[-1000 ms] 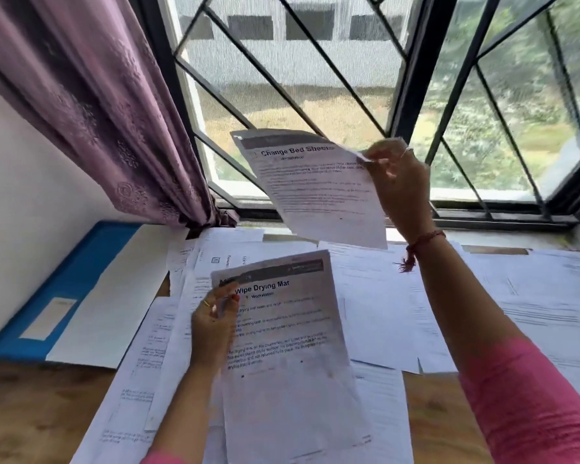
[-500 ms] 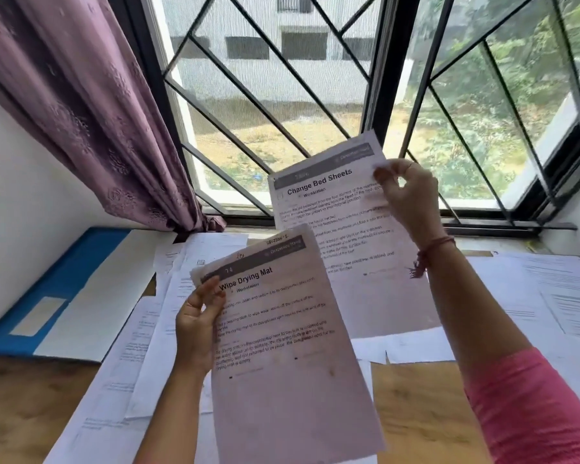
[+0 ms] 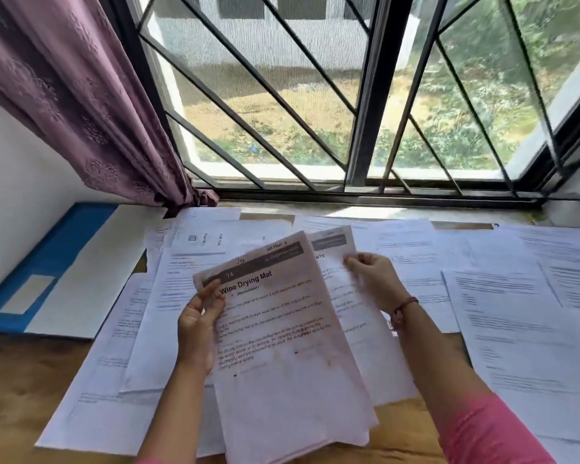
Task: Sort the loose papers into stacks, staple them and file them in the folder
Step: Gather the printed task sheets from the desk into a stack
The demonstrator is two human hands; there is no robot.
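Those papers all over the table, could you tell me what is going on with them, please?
A person is sorting them. The left hand grips a sheet headed "Wipe Drying Mat", and the right hand pinches a second sheet tucked partly behind it. More loose papers cover the wooden table, and a blue folder lies at the left. No stapler is in view.
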